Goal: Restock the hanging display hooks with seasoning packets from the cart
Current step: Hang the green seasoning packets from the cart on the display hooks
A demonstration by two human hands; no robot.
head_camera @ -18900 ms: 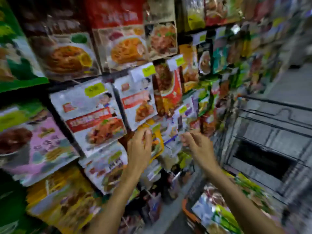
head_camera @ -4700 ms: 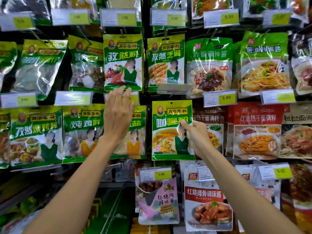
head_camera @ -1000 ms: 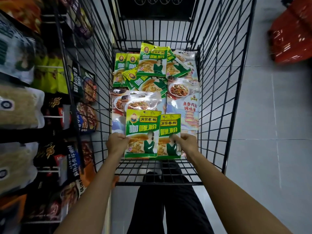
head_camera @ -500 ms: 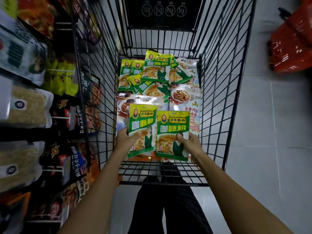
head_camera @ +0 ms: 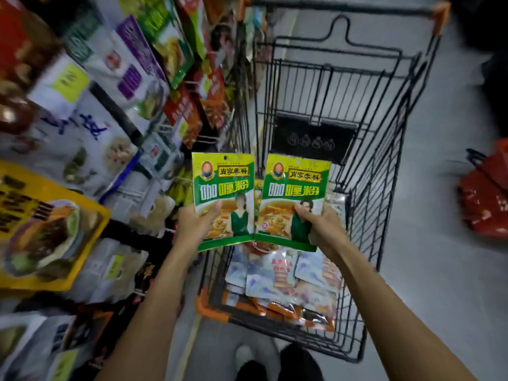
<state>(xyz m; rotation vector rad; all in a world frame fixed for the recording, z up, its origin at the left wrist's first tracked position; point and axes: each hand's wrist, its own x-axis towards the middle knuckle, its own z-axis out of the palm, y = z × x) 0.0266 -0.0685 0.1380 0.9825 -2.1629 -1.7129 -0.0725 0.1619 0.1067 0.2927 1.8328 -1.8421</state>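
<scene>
Two green and yellow seasoning packets are held up above the black wire cart (head_camera: 390, 166). My left hand (head_camera: 192, 226) grips the left packet (head_camera: 224, 188) by its lower left part, thumb on its front. My right hand (head_camera: 321, 224) grips the right packet (head_camera: 295, 188) at its lower right corner. Both packets stand upright, side by side, almost touching. Several more packets (head_camera: 283, 276) lie in the bottom of the cart below them. The hanging display (head_camera: 115, 86) of packets fills the left side, blurred.
A red shopping basket (head_camera: 486, 199) sits on the grey floor at the right. The cart's front rim with orange corners (head_camera: 211, 309) is close to my feet (head_camera: 275, 361). Yellow and white packets hang low on the left shelf.
Both hands have lifted the two green packets up out of the cart. My view has swung up and left, bringing the hanging display into sight.
</scene>
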